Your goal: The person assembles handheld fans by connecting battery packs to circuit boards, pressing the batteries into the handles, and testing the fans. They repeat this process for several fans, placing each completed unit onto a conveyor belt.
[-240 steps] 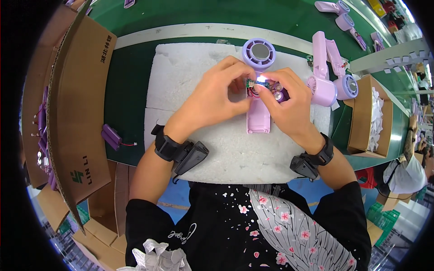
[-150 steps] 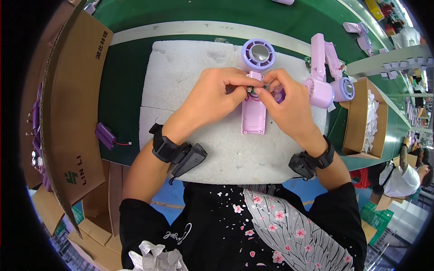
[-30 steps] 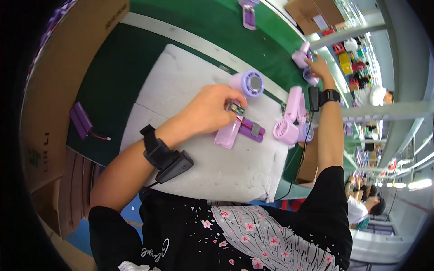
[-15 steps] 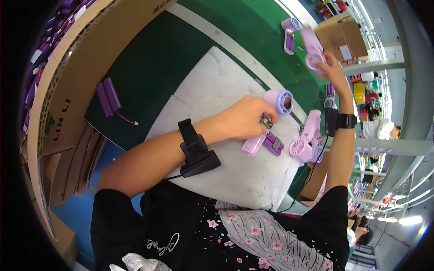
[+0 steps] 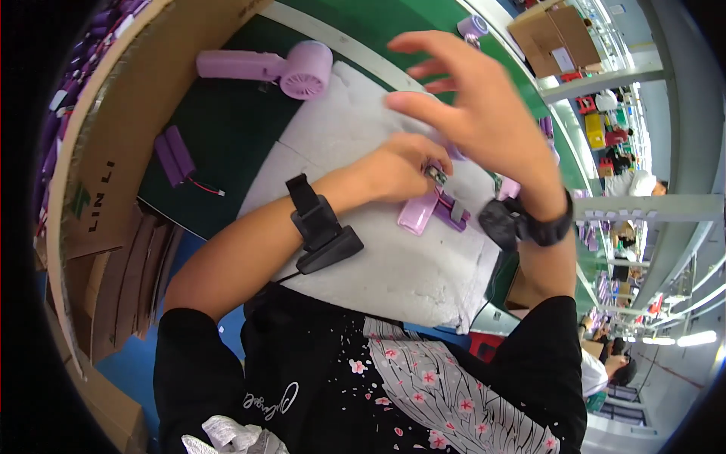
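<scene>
My left hand (image 5: 404,168) is closed on an opened handheld fan over the white foam mat (image 5: 355,261). A small green circuit board (image 5: 435,175) shows by its fingertips. Below it are the fan's pink handle shell (image 5: 417,213) and a purple battery pack (image 5: 451,216) with thin wires. My right hand (image 5: 473,98) hangs in the air above and to the right, fingers apart, holding nothing; it hides most of the fan's head. A lilac handheld fan (image 5: 291,69) lies at the mat's far left corner, its handle pointing left.
A large cardboard box (image 5: 121,144) full of purple battery packs stands at the left. One battery pack (image 5: 175,156) with a lead lies on the green bench (image 5: 227,125). More fan parts (image 5: 473,27) sit at the far right, near another cardboard box (image 5: 556,39).
My right hand has swung left from the far right and let go of the lilac fan, which now lies at the far left. My left hand keeps its hold on the opened fan.
</scene>
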The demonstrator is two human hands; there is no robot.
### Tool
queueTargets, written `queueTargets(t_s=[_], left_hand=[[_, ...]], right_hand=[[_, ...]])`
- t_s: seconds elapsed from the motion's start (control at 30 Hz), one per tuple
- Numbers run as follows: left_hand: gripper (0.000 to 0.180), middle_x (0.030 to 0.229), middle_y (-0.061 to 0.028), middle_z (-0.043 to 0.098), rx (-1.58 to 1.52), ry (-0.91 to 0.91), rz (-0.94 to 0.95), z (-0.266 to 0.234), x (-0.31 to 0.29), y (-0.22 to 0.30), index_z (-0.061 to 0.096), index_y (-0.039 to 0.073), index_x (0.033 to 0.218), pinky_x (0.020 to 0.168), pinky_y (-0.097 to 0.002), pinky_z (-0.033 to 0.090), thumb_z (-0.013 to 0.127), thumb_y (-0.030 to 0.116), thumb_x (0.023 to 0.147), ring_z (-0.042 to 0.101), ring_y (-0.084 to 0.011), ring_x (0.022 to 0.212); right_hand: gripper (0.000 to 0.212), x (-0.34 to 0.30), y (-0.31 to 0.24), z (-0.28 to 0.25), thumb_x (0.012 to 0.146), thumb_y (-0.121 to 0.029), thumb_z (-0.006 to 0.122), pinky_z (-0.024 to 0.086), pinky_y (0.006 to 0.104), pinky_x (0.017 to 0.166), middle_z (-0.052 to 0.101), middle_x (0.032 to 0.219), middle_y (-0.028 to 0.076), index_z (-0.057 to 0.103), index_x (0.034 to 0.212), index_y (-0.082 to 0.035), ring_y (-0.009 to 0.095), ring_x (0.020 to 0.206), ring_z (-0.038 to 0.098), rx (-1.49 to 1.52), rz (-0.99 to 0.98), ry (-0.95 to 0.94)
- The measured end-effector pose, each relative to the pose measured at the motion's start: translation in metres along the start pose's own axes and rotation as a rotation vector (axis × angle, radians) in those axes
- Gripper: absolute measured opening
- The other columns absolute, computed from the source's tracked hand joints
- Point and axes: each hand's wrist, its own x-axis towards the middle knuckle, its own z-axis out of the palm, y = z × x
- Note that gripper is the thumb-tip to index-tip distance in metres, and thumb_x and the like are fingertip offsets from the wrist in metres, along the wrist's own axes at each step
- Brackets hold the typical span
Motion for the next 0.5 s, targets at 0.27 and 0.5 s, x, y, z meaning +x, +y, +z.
queueTargets(t_s=[0.27,0.5], left_hand=[[0.033,0.083,-0.0081,0.067,0.053,0.03,-0.059,-0.011,0.0,0.016,0.072,0.007,0.102,0.065,-0.0301,0.049,0.067,0.002,0.069,0.058,-0.016,0.069],[0.034,0.087,-0.0085,0.068,0.098,0.055,-0.103,-0.015,-0.005,0.021,0.073,0.008,0.104,0.066,-0.0295,0.05,0.067,0.001,0.071,0.058,-0.0161,0.071]], right_hand=[[0.045,-0.125,0.008,-0.003,0.075,-0.01,0.076,0.048,0.033,0.09,0.062,0.106,0.009,0.054,0.113,-0.001,0.019,0.099,0.062,0.024,0.436,-0.032],[0.053,-0.16,0.039,0.061,0.075,-0.009,0.076,0.05,0.0324,0.085,0.064,0.104,0.011,0.051,0.121,0.0,0.022,0.093,0.064,0.096,0.422,0.111]])
